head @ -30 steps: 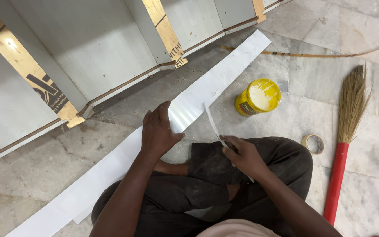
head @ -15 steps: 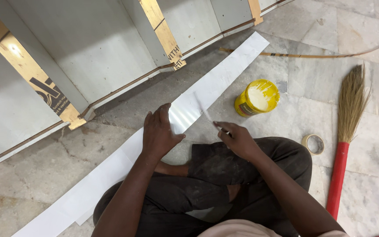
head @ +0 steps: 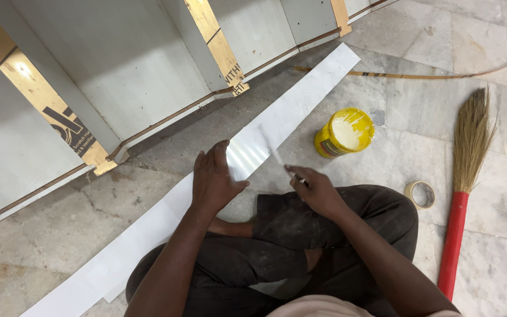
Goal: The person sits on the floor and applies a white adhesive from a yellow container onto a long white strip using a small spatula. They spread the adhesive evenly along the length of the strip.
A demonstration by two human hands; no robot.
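I sit cross-legged on a stone floor. A long white laminate strip [head: 300, 105] lies diagonally across the floor in front of me. My left hand [head: 213, 179] presses flat on the strip near its middle. My right hand [head: 318, 191] grips a thin, pale flat blade-like tool [head: 274, 149], whose tip rests over the strip just right of my left hand. An open yellow tub of white glue [head: 345, 132] stands on the floor to the right of the strip, a short way beyond my right hand.
A white cabinet carcass with bare plywood edges [head: 218, 47] lies along the far side. A broom with a red handle [head: 462, 199] and a roll of tape [head: 421, 194] lie on the right. A thin curved strip [head: 441, 75] crosses the floor further back.
My right hand has carried the tool leftward and forward from my lap to the strip. My left hand stays pressed on the strip.
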